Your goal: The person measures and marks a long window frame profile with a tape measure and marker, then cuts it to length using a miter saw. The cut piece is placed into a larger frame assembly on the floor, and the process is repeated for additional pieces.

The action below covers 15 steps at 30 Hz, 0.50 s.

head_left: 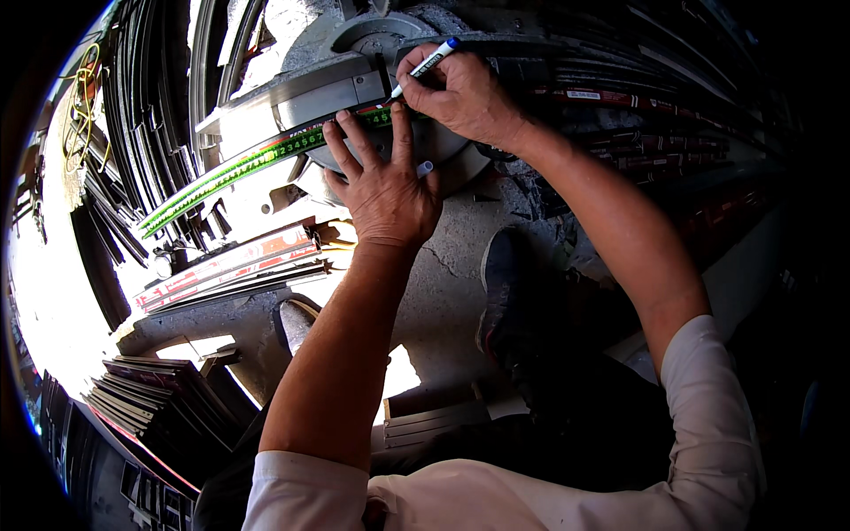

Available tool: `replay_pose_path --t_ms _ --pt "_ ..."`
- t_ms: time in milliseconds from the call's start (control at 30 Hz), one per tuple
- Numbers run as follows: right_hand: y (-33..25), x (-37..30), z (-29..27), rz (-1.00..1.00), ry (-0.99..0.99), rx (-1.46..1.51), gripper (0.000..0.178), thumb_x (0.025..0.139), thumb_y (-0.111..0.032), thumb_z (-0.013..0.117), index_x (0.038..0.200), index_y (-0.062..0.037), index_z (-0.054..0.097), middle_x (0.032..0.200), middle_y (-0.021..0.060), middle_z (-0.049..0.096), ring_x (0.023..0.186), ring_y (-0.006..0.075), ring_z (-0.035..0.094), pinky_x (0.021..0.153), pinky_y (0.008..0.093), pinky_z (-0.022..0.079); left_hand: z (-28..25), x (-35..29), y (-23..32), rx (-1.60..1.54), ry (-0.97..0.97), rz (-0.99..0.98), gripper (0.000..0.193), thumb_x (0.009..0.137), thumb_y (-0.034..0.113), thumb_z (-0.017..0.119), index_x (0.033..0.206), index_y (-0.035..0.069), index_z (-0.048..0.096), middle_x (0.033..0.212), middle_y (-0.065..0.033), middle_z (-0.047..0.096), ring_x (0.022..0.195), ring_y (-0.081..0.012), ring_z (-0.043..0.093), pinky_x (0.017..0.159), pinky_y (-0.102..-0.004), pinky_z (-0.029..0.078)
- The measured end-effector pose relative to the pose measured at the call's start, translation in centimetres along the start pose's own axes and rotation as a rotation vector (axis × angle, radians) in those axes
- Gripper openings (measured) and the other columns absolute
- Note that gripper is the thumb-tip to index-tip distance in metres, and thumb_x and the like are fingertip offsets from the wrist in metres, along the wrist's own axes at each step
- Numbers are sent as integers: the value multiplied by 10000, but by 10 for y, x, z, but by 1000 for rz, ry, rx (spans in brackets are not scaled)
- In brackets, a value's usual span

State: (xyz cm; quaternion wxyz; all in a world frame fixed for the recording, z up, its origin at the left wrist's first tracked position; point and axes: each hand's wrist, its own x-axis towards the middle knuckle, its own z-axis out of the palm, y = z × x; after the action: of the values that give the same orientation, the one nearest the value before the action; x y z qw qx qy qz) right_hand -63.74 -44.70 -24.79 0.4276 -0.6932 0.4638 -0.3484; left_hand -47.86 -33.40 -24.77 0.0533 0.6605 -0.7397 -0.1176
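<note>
Over cracked concrete floor (443,292), left hand (382,181) flat on tape measure (257,164), right hand (460,88) gripping marker (425,66).

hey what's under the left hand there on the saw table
The left hand presses a green tape measure flat on a grey metal piece. A small pen cap shows beside it. The tape beneath the fingers is hidden.

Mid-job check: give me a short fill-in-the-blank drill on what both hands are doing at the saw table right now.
1. The right hand holds a white and blue ____ with its tip pointing down at the work.
2. The left hand presses flat on a ____ measuring tape marked with numbers.
3. The pen's loose cap lies beside the ____ hand.
4. A stack of dark strips lies at the lower ____ of the view.

Missing words: marker pen; green; left; left
</note>
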Motion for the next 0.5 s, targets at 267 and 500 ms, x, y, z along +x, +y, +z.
replay_pose_path --t_ms 267,500 --pt "-3 -1 -1 -3 12 8 194 987 -193 731 1101 -36 725 826 100 771 787 172 763 723 321 593 1 0 0 2 8 4 955 908 472 636 1726 244 197 1696 -414 97 1577 -623 47 1130 -775 243" --pt "-28 -9 -11 27 90 110 125 986 -139 754 1059 -48 710 872 31 749 817 101 737 736 277 591 -2 0 1 3 1 -6 943 904 476 643 1720 248 230 1701 -402 104 1579 -615 56 1139 -762 250"
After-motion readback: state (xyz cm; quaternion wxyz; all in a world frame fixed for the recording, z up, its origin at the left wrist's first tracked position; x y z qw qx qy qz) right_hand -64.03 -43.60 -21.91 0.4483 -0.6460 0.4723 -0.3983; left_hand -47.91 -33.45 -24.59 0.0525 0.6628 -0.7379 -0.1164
